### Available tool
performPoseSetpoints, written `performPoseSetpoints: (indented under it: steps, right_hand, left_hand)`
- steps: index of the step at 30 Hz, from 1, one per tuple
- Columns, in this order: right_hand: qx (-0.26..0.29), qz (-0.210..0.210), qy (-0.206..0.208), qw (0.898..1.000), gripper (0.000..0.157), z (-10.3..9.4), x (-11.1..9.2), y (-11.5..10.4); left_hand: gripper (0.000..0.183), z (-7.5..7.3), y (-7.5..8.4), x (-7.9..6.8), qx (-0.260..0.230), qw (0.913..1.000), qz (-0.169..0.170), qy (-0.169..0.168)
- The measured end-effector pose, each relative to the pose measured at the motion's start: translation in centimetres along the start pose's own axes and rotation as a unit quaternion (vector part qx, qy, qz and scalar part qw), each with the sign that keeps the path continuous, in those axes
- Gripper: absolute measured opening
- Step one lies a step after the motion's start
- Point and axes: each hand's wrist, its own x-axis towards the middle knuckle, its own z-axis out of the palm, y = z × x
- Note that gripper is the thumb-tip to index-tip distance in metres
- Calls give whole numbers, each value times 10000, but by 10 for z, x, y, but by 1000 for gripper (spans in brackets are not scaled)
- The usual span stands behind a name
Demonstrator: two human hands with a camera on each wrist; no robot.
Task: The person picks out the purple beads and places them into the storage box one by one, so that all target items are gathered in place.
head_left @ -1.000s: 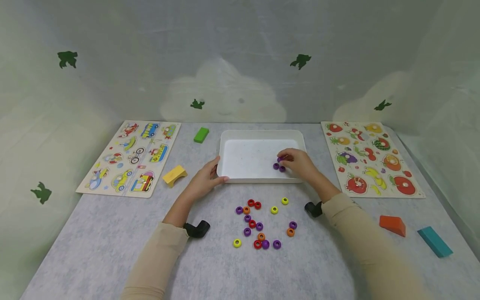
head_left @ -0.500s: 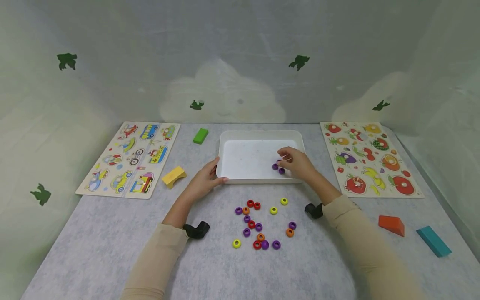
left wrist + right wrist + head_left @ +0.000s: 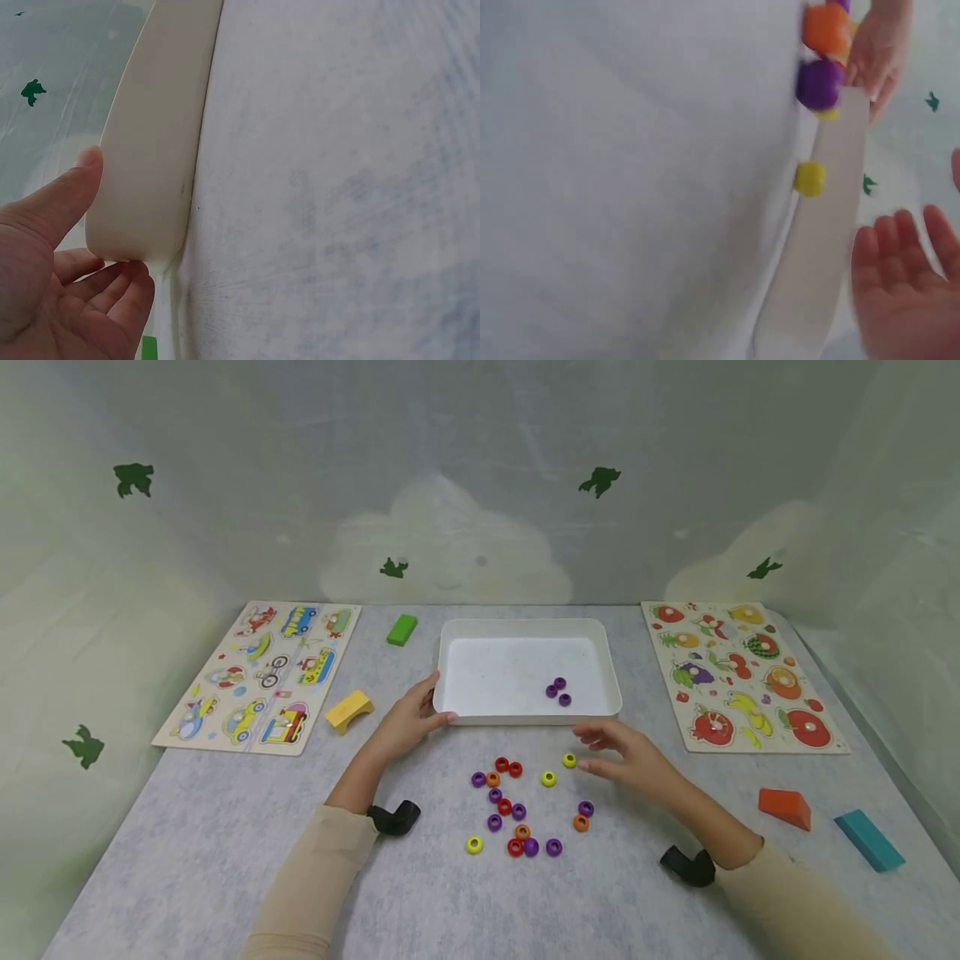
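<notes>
My left hand (image 3: 406,722) grips the near left corner of a shallow white tray (image 3: 517,721). In the left wrist view the thumb (image 3: 86,169) lies along one wall and the fingers wrap round the corner. Three purple beads (image 3: 552,691) sit in the tray's right part. My right hand (image 3: 628,760) hovers in front of the tray with its fingers extended and apart, holding nothing. Its fingertips are right by a yellow bead (image 3: 570,761); another yellow bead (image 3: 549,779) lies slightly left. Several red, orange and purple beads (image 3: 519,812) are scattered on the table nearer me.
A vehicle puzzle board (image 3: 258,677) lies on the left and a fruit puzzle board (image 3: 742,677) on the right. Beside the tray are a green block (image 3: 402,630) and a yellow arch block (image 3: 349,712). Orange (image 3: 784,808) and blue (image 3: 870,840) blocks lie at right.
My right hand has left the purple beads inside the tray and come back over the front wall towards the yellow beads, fingers spreading. The left hand stays at the tray's corner.
</notes>
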Motion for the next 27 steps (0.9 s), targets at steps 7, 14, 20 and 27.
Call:
performPoseSetpoints:
  steps: [7, 14, 20, 27]
  right_hand:
    - [32, 462, -984, 9941, 36, 8, -30, 12]
    - [-351, 438, -1374, 9889, 19, 11, -35, 19]
    - [-576, 321, -959, 9932, 17, 4, -22, 2]
    - [-455, -32, 234, 9987, 24, -13, 21, 2]
  left_hand:
    - [81, -1, 2, 0, -80, 9999, 136, -68]
    - [82, -1, -1, 1, -137, 9997, 198, -92]
    - [78, -1, 11, -3, -328, 9993, 134, -113]
    - [77, -1, 10, -2, -234, 9996, 124, -64]
